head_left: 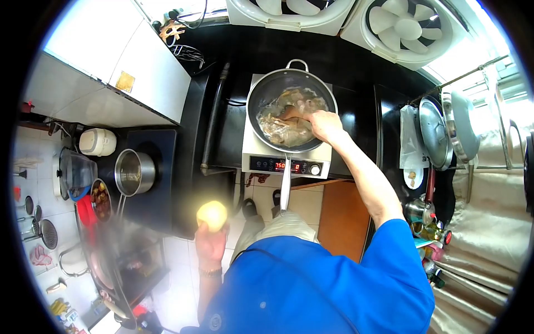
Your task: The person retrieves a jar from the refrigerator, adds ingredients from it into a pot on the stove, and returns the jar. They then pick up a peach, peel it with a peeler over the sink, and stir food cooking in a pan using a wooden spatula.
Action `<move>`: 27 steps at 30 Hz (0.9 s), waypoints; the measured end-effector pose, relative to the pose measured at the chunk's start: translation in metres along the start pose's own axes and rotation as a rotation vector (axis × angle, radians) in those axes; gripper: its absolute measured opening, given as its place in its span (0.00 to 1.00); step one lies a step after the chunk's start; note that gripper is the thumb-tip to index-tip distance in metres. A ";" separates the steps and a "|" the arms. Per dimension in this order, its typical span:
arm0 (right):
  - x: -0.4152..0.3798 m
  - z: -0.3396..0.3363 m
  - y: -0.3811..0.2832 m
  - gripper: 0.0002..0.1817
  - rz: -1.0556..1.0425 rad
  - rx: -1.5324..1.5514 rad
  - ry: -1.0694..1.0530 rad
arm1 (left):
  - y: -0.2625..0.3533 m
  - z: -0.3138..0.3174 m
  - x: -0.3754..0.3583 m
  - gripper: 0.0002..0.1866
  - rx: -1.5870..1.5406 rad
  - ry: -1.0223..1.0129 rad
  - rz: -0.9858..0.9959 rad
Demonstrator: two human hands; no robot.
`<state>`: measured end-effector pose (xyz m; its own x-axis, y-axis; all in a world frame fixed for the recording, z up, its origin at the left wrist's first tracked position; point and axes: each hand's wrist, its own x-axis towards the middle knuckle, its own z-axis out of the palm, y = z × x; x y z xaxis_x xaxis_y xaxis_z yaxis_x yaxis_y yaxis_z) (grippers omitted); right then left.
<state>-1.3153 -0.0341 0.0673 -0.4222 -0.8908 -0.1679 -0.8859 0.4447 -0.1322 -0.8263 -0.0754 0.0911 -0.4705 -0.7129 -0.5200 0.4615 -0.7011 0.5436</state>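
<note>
My right hand [328, 127] reaches into the deep frying pan [260, 92], closed round the handle of a wooden spatula [291, 113]. The spatula's head rests among the pieces of food in cloudy liquid [283, 131], whose kind I cannot make out. The pan sits on a white induction cooker [250, 150], and its long metal handle [286, 186] points toward my body. Down to the left, away from the pan, my left hand [210, 240] grips a round, pale yellow thing [212, 216]. Haze over that part of the view hides its kind.
A small saucepan [146, 172] stands on the dark hob at left, near a bowl of reddish food [100, 200] and a white appliance [98, 142]. Fans [408, 26] line the back. Lids [436, 132] hang at right above bottles [436, 232].
</note>
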 end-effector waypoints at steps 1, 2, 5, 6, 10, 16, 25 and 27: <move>-0.008 -0.009 0.003 0.18 -0.011 -0.037 -0.012 | 0.002 -0.004 0.001 0.30 -0.039 -0.048 -0.028; -0.016 -0.017 0.007 0.18 -0.019 -0.073 -0.025 | 0.003 -0.007 0.003 0.30 -0.078 -0.097 -0.059; -0.042 -0.034 0.010 0.19 0.063 0.045 -0.055 | 0.005 -0.008 0.007 0.29 -0.074 -0.122 -0.078; -0.055 -0.036 0.008 0.19 0.112 0.151 -0.071 | 0.005 -0.007 0.008 0.29 -0.073 -0.127 -0.081; -0.087 -0.014 -0.012 0.20 0.145 0.384 -0.236 | 0.004 0.002 0.015 0.30 0.029 -0.048 -0.053; -0.076 0.014 -0.017 0.20 0.251 0.455 0.033 | 0.011 -0.005 0.021 0.27 -0.037 -0.187 -0.139; -0.112 0.008 -0.021 0.21 0.285 0.667 0.300 | 0.016 -0.002 0.022 0.29 0.106 -0.111 -0.136; -0.124 0.009 -0.033 0.21 0.264 0.741 0.473 | 0.020 0.000 0.024 0.28 0.099 -0.117 -0.158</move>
<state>-1.2322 0.0625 0.0832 -0.7726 -0.6245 0.1145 -0.4687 0.4394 -0.7663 -0.8282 -0.1069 0.0896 -0.6178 -0.5837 -0.5269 0.3016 -0.7947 0.5267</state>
